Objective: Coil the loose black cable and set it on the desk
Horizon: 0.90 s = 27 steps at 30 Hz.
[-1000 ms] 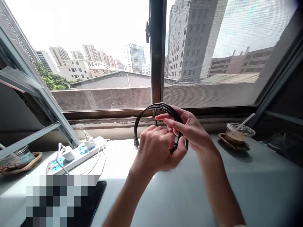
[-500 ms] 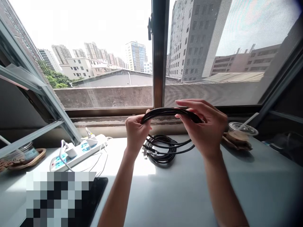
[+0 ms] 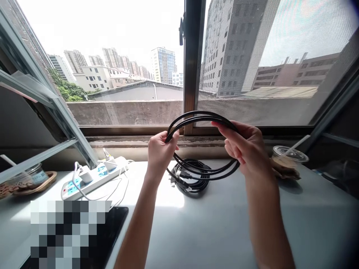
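A black cable (image 3: 203,113) is wound into loose loops and held up above the table between my two hands. My left hand (image 3: 162,151) is closed round the left side of the loops, its thumb pressed on the strands. On the right side my right hand (image 3: 249,149) grips the loops, with the index finger stretched along the upper strands and the other fingers curled. Dark cable plugs (image 3: 187,186) show below the loops; I cannot tell which cable they belong to. Behind and below lies a second black cable coil (image 3: 206,183) on the white table (image 3: 207,231), partly covered by the held loops.
A white power strip (image 3: 95,179) with plugged-in chargers and white leads lies at the left. Near it is a black tablet-like device (image 3: 117,220), partly pixelated. A lidded drink cup (image 3: 288,155) with a straw stands at the right. A window (image 3: 190,67) rises behind the table.
The loops have turned and spread from a flat bundle into a more open ring. My right hand has turned and its fingers have closed in on the cable. My left hand keeps its hold.
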Each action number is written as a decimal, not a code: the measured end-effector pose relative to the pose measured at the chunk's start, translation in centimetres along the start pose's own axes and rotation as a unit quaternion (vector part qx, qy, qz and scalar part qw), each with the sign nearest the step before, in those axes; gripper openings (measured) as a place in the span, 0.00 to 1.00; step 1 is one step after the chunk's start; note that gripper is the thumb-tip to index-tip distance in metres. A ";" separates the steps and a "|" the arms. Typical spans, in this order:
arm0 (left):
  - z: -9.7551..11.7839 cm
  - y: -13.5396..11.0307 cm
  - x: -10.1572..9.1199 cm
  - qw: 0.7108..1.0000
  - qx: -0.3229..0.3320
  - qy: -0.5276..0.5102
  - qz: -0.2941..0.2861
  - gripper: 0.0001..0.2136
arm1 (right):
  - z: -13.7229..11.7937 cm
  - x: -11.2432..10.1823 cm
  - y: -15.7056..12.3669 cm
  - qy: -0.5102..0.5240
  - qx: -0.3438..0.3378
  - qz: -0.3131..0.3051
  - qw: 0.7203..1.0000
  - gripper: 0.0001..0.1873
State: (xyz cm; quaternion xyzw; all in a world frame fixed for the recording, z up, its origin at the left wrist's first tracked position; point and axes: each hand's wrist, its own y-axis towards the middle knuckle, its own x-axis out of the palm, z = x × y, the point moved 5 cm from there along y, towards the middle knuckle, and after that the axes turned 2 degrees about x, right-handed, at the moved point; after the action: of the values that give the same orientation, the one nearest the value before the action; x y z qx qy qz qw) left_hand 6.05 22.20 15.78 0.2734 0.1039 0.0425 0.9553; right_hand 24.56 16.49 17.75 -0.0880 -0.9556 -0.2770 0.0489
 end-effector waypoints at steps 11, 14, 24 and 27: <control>-4.0 -3.2 6.2 0.867 -0.263 -0.001 -0.422 0.34 | -0.8 0.4 -1.2 0.056 -0.110 0.108 0.986 0.03; -3.7 -3.7 7.7 0.852 -0.240 -0.097 -0.455 0.30 | -1.0 1.0 -1.6 0.070 -0.164 0.078 0.981 0.06; -2.9 -0.4 5.2 0.916 -0.146 -0.343 -0.147 0.03 | 3.4 -0.3 2.3 0.153 0.017 0.086 0.984 0.08; -2.2 0.0 4.0 0.901 -0.127 -0.394 -0.130 0.04 | 3.8 -0.8 2.5 0.039 -0.010 0.102 0.994 0.16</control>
State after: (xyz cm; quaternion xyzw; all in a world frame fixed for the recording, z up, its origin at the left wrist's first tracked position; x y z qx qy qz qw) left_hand 9.43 23.89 13.29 0.1286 -0.2523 -0.1800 0.9420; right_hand 25.64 20.54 15.77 -0.1741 -0.9363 -0.2833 0.1134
